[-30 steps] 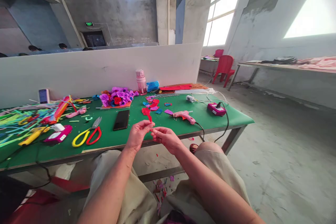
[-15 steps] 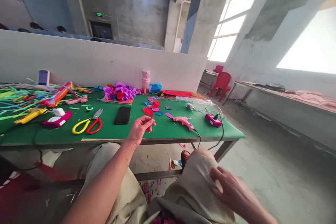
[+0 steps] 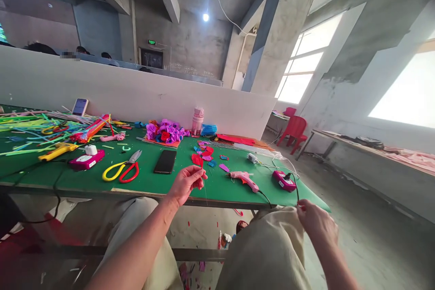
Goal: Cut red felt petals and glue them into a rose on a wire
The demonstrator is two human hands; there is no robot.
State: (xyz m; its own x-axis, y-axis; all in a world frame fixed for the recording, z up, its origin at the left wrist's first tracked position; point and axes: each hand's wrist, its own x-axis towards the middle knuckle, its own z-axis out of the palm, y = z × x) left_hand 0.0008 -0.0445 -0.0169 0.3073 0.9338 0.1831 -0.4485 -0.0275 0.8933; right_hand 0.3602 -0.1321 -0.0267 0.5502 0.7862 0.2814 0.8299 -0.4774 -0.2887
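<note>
My left hand (image 3: 186,183) is closed in a pinch above the table's front edge. A small red paper petal (image 3: 201,163) sticks up from its fingertips, and a thin, pale strand hangs below them. Beside my knee, my right hand (image 3: 317,223) has its fingers curled in; what they hold, if anything, is hidden. Right of my left hand, a pink glue gun (image 3: 245,180) lies with its nozzle toward a purple petal (image 3: 224,168). Loose red, blue and purple petals (image 3: 209,150) lie just beyond my left hand.
Scissors (image 3: 124,170), a black phone (image 3: 165,161) and a bunch of purple flowers (image 3: 166,130) lie on the green table (image 3: 142,188). Magenta power blocks (image 3: 283,181) with cords sit at both sides. A pink bottle (image 3: 197,121) stands by the white partition (image 3: 136,86).
My right hand has moved from on top of my knee to its outer right side, up nearer the table edge. My left hand keeps its pinch. The view has tilted up.
</note>
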